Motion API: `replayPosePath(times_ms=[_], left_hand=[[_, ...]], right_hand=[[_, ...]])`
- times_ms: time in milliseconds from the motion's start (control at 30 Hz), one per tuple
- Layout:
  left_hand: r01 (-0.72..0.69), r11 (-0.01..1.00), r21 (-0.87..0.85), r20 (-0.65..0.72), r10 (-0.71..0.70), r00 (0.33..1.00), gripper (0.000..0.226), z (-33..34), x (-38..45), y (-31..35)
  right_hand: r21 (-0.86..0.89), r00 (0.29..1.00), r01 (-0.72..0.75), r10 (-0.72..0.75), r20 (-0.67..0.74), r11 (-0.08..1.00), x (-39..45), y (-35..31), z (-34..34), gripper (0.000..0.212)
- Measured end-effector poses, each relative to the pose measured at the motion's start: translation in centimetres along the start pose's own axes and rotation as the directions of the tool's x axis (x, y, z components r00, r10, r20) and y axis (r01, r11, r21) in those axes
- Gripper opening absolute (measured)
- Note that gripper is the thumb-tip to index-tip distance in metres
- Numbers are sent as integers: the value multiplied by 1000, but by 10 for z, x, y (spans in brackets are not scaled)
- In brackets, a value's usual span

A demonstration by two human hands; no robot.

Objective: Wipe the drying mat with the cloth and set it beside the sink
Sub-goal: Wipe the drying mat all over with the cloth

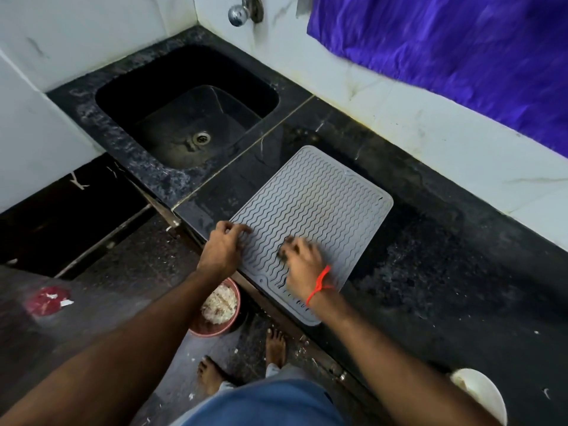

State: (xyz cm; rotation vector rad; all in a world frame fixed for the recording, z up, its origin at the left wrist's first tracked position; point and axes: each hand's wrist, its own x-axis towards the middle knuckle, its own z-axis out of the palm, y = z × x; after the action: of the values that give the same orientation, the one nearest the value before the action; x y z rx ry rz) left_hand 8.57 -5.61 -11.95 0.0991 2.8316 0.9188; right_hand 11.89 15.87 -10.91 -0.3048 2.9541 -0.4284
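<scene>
A grey drying mat with wavy ridges lies flat on the dark stone counter, to the right of the black sink. My left hand presses its fingertips on the mat's near left corner. My right hand, blurred and with a red thread on the wrist, rests on the mat's near part. A small dark cloth shows under its fingers, mostly hidden.
A tap sticks out of the white wall above the sink. A purple sheet hangs at the back right. A white bowl sits at the counter's near right. On the floor stand a pink tub and a red lid.
</scene>
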Motion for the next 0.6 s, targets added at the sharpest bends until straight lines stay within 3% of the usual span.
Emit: replayPosePath(times_ms=[133,233,333,400,500,600], left_hand=[[22,1000,22,-3,-22,1000,40,3,1,3],[34,999,0,-5,-34,999,35,0,3,4],[49,999,24,-21,-49,999,39,-1,-5,15],[32,998,53,63,-35,997,66,4,-18,28],[-104,971,217,322,29,946,116,19,-40,39],[-214,896,390,408,40,912,137,38,-55,28]], right_hand=[[201,971,193,-217,103,960,-67,-44,9,44],[560,887,25,-276,369,828,-71,-42,-10,36],[662,899,-56,-251,359,748,-60,-19,-35,36],[631,947,-33,-178,267,775,-49,6,-47,36],[386,983,130,-169,69,913,-39,34,-48,39],[180,940,282,-309,144,942,-57,30,-31,45]])
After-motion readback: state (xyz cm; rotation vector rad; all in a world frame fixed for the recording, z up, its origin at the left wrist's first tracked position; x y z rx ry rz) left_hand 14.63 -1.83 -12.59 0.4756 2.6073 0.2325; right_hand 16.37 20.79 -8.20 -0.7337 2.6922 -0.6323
